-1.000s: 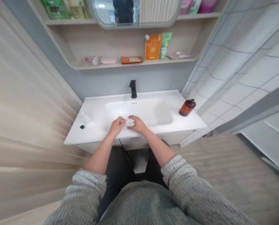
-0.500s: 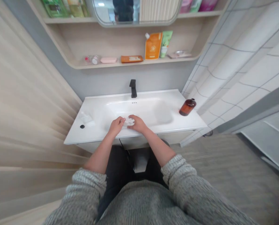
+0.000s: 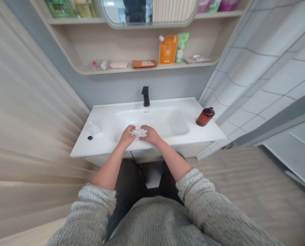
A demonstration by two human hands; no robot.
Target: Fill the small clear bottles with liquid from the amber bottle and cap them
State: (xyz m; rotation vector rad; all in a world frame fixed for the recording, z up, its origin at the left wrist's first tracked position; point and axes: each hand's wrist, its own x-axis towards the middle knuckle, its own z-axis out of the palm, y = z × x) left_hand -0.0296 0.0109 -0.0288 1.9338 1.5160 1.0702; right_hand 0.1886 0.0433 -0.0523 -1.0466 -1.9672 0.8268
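Between my two hands, over the front of the white sink (image 3: 152, 118), is a small whitish, see-through dish (image 3: 139, 132) with a wavy edge. My left hand (image 3: 128, 136) grips its left end, with the thumb at the near side and the fingers at the far side. The right end sits in the curled fingers of my right hand (image 3: 150, 134). Its fine detail is too blurred to make out. A black faucet (image 3: 145, 97) rises behind the basin, beyond both hands.
A brown bottle without a cap (image 3: 205, 117) stands on the right of the counter. On the left are a clear bottle (image 3: 94, 128) and a small black cap (image 3: 90, 138). Above, a shelf (image 3: 98, 71) carries an orange pouch (image 3: 168, 50), a green tube (image 3: 182, 48) and several small items.
My left hand has shifted its hold from a pinch near the dish's middle to its left end. More of the dish now shows between the hands; the right hand is nearly still.
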